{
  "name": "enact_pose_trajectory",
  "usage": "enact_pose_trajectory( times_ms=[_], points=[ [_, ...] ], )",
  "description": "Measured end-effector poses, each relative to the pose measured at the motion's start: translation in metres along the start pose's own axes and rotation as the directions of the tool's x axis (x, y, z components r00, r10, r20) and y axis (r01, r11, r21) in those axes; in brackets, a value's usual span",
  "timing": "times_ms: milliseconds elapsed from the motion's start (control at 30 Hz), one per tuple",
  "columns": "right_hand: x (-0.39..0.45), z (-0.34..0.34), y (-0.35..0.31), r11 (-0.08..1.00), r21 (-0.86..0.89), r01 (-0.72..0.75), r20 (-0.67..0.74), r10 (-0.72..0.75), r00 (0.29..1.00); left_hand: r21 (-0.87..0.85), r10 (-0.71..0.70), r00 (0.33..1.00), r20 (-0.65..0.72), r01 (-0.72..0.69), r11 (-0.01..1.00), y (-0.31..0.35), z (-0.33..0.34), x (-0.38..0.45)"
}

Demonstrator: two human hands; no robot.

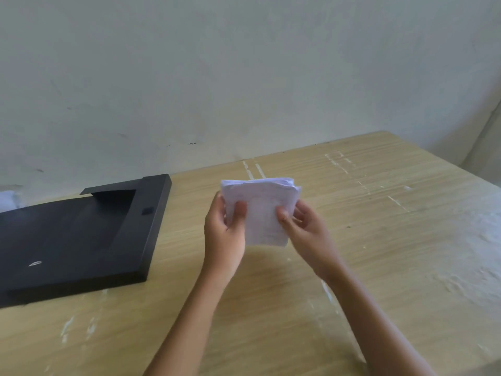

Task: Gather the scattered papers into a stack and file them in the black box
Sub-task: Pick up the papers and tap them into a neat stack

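The person held a stack of papers (261, 213) upright above the middle of the tabletop (379, 240), gripped between both hands. The left hand (226, 234) clasped the stack's left edge, its thumb pressed flat on the near face and its fingers wrapped behind, out of sight. The right hand (301, 229) took the right edge the same way: the thumb pinched against the front sheet and the other fingers curled around the side and back. The sheets were white with faint print, too blurred to read; their top edges sat slightly uneven, and the lower edge hung clear of the wood.

The black box (81, 234) lay flat near the left edge of the tabletop, close to the far edge by the wall (244, 77), well apart from the papers. It lay open, with a flap (108, 189) raised at its far end and a small white mark on its dark surface. The pale wood-grain tabletop showed white scuffs and streaks, most of them toward the right edge and the near edge. Both forearms were bare and reached in from the near edge.
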State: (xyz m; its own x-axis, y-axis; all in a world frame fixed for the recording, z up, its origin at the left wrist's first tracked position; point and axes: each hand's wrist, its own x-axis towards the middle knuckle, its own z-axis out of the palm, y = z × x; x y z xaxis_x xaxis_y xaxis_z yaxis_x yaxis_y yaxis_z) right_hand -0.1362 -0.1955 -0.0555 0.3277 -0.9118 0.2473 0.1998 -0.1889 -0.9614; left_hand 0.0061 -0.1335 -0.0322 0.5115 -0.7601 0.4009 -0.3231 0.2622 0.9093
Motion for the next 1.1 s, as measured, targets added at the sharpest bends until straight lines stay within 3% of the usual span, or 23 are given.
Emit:
enact_pose_trajectory(
  times_ms=[133, 267, 433, 600, 800, 933, 1100],
  points=[
    [-0.009, 0.031, 0.012, 0.968, -0.247, 0.052, -0.035, -0.063, 0.997, -0.012, -0.109, 0.988, -0.106, 0.109, 0.994, -0.023, 0.006, -0.021],
    [-0.015, 0.033, 0.014, 0.968, -0.249, 0.024, -0.072, -0.044, 0.996, 0.083, -0.111, 0.993, -0.035, 0.114, 0.990, -0.029, 0.011, -0.029],
    [-0.013, 0.034, 0.002, 0.968, -0.242, 0.069, -0.122, -0.101, 0.987, 0.116, -0.023, 0.997, -0.074, 0.031, 0.993, -0.017, 0.004, -0.030],
    [-0.017, 0.034, 0.009, 0.971, -0.238, 0.033, -0.161, -0.072, 0.984, 0.250, 0.049, 0.998, 0.039, -0.057, 0.966, -0.021, -0.002, -0.032],
    [-0.016, 0.028, 0.020, 0.961, -0.271, -0.056, -0.133, 0.020, 0.991, 0.229, -0.136, 0.990, 0.024, 0.127, 0.965, -0.037, -0.011, -0.030],
    [-0.015, 0.026, 0.021, 0.961, -0.270, -0.062, -0.122, 0.030, 0.992, 0.245, -0.131, 0.991, 0.006, 0.126, 0.961, -0.037, -0.013, -0.031],
    [-0.014, 0.028, 0.024, 0.895, -0.441, -0.069, -0.063, 0.046, 0.997, 0.372, -0.148, 0.989, 0.004, 0.136, 0.918, -0.036, -0.009, -0.033]
  ],
)
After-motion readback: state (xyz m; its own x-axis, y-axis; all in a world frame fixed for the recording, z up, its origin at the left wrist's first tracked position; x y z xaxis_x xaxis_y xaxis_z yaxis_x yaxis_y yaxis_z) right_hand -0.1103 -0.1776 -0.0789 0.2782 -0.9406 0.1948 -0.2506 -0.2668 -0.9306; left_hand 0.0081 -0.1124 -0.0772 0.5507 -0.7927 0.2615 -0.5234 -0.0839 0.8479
